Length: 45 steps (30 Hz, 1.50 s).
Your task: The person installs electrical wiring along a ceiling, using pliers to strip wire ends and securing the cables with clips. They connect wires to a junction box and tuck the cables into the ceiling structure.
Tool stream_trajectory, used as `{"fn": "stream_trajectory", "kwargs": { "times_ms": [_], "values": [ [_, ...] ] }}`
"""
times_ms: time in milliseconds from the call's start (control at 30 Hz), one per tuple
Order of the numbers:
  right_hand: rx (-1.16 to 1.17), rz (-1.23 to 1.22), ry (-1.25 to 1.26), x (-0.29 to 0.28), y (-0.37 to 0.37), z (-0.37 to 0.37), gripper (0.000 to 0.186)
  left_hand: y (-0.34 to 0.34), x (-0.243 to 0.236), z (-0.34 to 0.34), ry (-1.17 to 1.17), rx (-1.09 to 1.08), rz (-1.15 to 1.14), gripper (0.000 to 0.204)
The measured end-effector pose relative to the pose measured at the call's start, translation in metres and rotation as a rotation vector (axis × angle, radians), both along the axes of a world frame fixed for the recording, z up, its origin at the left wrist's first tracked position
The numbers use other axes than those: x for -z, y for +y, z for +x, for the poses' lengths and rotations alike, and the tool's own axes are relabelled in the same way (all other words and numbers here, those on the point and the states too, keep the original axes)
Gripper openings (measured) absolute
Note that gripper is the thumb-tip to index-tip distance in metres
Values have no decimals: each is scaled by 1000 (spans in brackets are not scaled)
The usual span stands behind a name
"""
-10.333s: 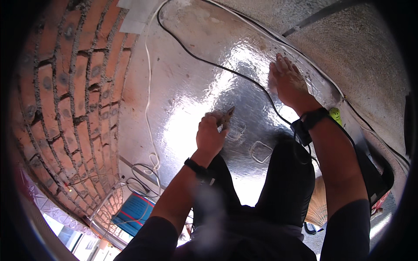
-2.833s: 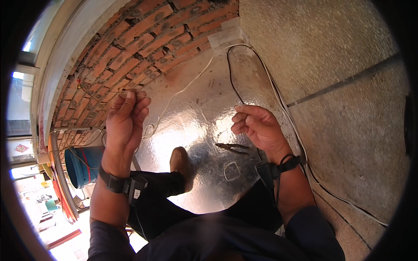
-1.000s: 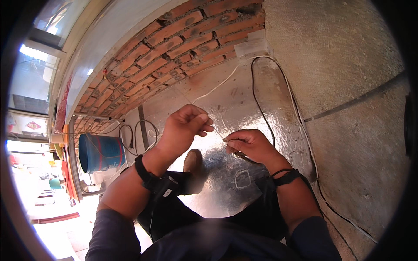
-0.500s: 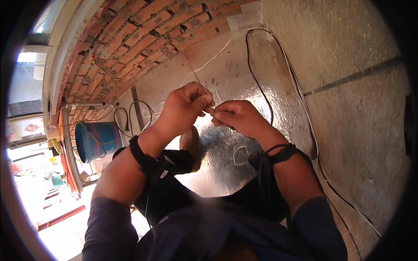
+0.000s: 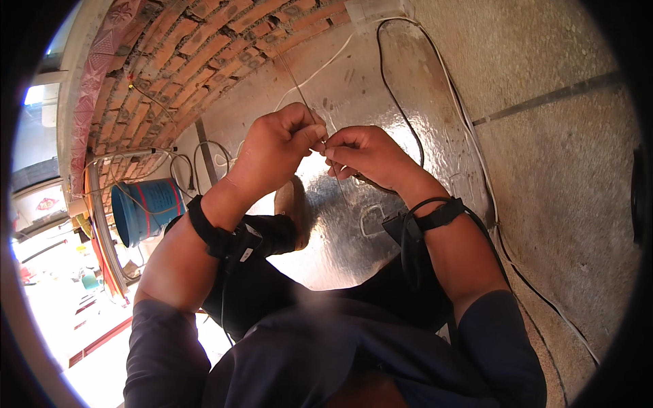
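Thin wire (image 5: 296, 82) held above shiny floor (image 5: 330, 255), pinched by left hand (image 5: 280, 146) and right hand (image 5: 374, 158), fingertips close together. Fingertip working of wire judged underway; next move judged to require steady two-handed pinch.

Head cam: left fisheye of a worn pair, upright. Looks steeply down over the torso (image 5: 286, 340) at the floor (image 5: 333, 255), hands (image 5: 282, 144) close, just above mid-frame. Floor's far corner reaches the top rim; edges bow outward.

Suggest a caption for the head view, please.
Left hand and right hand pinch a thin dark wire above the shiny grey floor.
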State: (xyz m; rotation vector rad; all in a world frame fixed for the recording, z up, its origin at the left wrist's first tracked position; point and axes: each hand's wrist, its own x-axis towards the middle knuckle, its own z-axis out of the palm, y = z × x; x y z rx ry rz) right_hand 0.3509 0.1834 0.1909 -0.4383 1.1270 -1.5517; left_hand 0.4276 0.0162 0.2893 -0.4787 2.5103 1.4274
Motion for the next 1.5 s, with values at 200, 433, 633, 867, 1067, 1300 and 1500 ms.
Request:
{"fn": "stream_trajectory", "kwargs": {
  "times_ms": [200,433,633,867,1067,1300,1500],
  "values": [
    [79,-53,-29,2,-1,0,15,5,-4,4,80,35,-92,8],
    [201,-15,-31,-6,3,-5,16,10,-4,7,390,186,-254,9],
    [354,-43,-129,-6,6,-6,15,15,-1,9,558,392,-363,16],
    [413,-128,-160,4,13,-13,13,16,6,11,507,406,-439,23],
    [466,-21,115,7,18,-22,12,14,10,9,-33,50,171,15],
    [555,-68,-166,2,11,-18,10,17,13,8,-214,-95,369,10],
    [569,-147,-310,3,11,-15,9,17,21,8,-253,-84,325,8]
  ]
}}
